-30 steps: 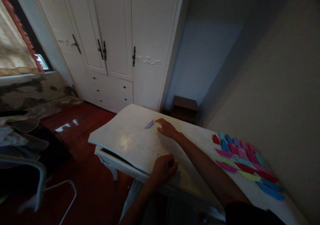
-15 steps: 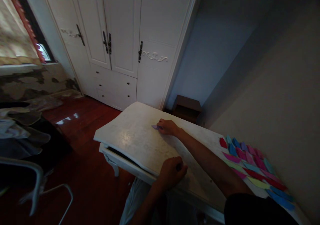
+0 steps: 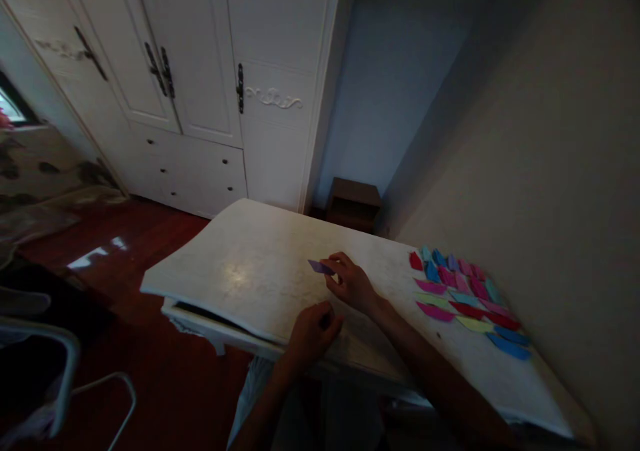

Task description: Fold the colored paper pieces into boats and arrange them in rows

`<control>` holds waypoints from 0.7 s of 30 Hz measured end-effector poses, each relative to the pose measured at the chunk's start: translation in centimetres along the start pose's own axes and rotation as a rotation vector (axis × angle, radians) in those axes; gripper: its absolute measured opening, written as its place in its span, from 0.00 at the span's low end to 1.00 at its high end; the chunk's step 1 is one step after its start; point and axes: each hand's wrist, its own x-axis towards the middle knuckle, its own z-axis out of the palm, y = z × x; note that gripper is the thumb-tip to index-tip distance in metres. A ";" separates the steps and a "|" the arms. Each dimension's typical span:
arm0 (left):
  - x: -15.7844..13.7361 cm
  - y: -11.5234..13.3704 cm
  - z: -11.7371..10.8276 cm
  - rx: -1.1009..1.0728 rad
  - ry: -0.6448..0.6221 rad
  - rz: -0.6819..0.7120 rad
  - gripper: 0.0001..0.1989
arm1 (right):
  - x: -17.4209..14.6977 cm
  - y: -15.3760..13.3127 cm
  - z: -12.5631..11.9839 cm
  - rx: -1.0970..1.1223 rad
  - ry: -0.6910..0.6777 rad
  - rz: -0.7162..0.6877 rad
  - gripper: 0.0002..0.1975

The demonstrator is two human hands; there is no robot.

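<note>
One small purple paper piece [image 3: 318,265] is pinched by its end in the right hand [image 3: 351,283] over the pale worktop [image 3: 270,234], well apart from the rows of coloured pieces [image 3: 447,276]. The left hand [image 3: 311,332] is loosely curled near the worktop's edge; from where I stand, I can't tell whether it's fully closed.

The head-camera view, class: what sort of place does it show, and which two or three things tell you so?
Probably a room in a home, perhaps a bedroom: there is a large white wardrobe, a low brown cabinet to its right and a glossy reddish floor.
</note>
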 end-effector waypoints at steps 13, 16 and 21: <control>0.1 0.3 -0.1 0.130 0.060 0.030 0.18 | -11.9 -0.6 -5.6 1.290 0.469 0.748 0.14; 0.1 0.5 -0.1 0.176 0.053 0.023 0.19 | -14.1 -0.3 -6.9 1.441 0.576 0.760 0.11; 0.2 0.8 -0.1 0.229 0.057 0.021 0.19 | -17.3 0.2 -8.0 1.383 0.659 0.822 0.10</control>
